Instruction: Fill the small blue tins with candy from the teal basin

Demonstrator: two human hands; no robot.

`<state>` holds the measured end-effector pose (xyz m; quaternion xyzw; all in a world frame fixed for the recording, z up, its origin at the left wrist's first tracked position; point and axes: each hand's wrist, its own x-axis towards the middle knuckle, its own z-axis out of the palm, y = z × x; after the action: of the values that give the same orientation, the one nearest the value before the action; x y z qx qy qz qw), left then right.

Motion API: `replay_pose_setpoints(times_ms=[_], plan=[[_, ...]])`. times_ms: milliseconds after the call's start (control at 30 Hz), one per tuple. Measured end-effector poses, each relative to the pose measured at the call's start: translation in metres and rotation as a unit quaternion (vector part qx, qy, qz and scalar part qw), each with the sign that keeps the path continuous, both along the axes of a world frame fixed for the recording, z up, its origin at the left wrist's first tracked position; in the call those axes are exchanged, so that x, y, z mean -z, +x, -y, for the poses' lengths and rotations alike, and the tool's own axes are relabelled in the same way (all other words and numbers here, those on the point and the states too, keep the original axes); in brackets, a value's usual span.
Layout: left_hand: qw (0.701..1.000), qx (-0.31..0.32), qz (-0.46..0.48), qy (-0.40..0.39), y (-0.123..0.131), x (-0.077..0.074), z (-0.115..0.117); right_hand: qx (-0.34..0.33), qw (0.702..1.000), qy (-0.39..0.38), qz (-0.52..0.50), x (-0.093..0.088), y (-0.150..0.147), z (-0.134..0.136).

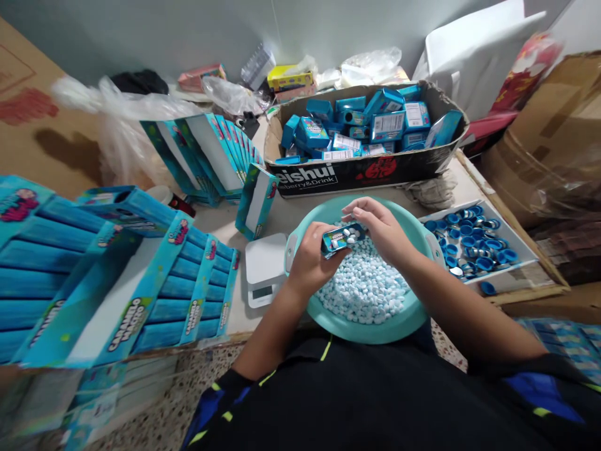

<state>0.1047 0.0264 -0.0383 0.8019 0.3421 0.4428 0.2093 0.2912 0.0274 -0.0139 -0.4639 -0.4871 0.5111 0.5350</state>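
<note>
My left hand (312,260) is wrapped round a small blue printed candy tin (334,241), tilted above the basin. Several white candies (350,235) sit at the tin's dark end. My right hand (379,227) is closed at that end, fingers bent and thumb close to the tin, with a few candies at its fingertips; the palm is hidden. Under both hands stands a turquoise basin (323,313) holding a heap of pale blue and white candies (370,288).
A white scale (265,260) lies left of the basin. Blue display boxes (154,294) fill the left side. Behind stands a black cardboard box (347,175) of blue tins. At right, a white tray (511,275) holds blue caps. Cartons (549,131) flank the table.
</note>
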Motion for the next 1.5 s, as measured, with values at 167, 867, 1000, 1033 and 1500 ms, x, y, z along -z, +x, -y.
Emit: replay_pose_setpoints(times_ms=[167,867,1000,1033,1500], plan=[[0.998,-0.051,0.021,-0.040,-0.002,0.001,-0.002,-0.026,0.990,-0.011,0.141,0.008,0.004,-0.001],[0.996,-0.028,0.007,-0.089,-0.005,0.001,-0.005,-0.047,0.967,0.074,0.237,0.009,0.010,0.001],[0.996,0.006,0.014,-0.083,-0.006,-0.001,-0.002,-0.094,0.985,0.005,0.146,0.010,0.012,-0.001],[0.997,0.017,0.014,-0.077,-0.006,-0.002,-0.001,-0.112,0.987,-0.012,0.116,0.010,0.013,-0.002],[0.996,-0.010,0.034,-0.078,-0.005,-0.006,0.001,-0.120,0.989,-0.091,-0.007,0.006,0.014,-0.002]])
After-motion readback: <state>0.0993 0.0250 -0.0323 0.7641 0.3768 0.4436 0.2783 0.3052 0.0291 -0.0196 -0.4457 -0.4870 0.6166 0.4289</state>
